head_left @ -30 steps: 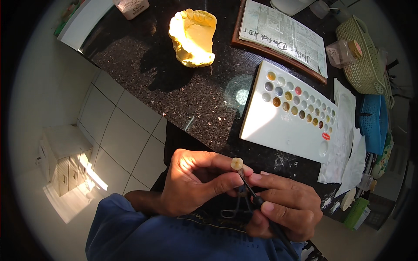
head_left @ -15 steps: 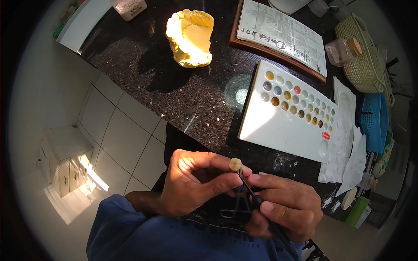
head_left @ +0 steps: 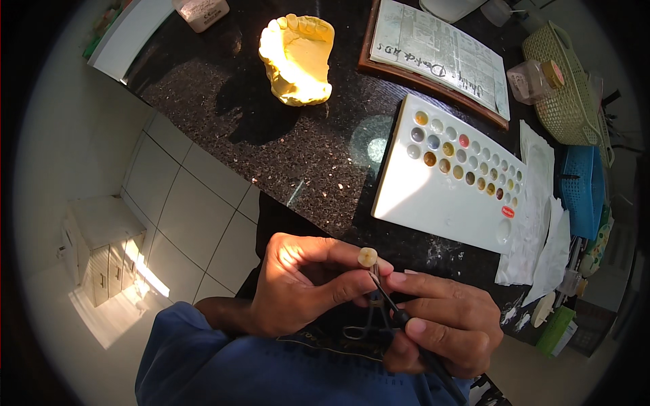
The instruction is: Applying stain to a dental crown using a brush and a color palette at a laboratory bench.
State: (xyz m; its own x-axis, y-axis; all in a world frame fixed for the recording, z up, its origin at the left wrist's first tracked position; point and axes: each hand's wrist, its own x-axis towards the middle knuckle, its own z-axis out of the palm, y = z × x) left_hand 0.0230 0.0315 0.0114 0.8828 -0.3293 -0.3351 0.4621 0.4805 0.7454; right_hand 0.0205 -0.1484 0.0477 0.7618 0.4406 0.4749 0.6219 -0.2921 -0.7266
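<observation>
At the far edge of your left hand (head_left: 291, 287) sits the crown (head_left: 367, 256), on the clamp (head_left: 375, 306) pinched there. Your right hand (head_left: 450, 321) grips the black tool (head_left: 401, 316), its tip near the crown. Beyond your hands, the palette (head_left: 433, 196) and cast (head_left: 298, 59) lie on the surface (head_left: 318, 176).

We look down from head height — wide fisheye, close above left hand (head_left: 291, 291) and right hand (head_left: 453, 321), dark countertop (head_left: 318, 179) beyond.
</observation>
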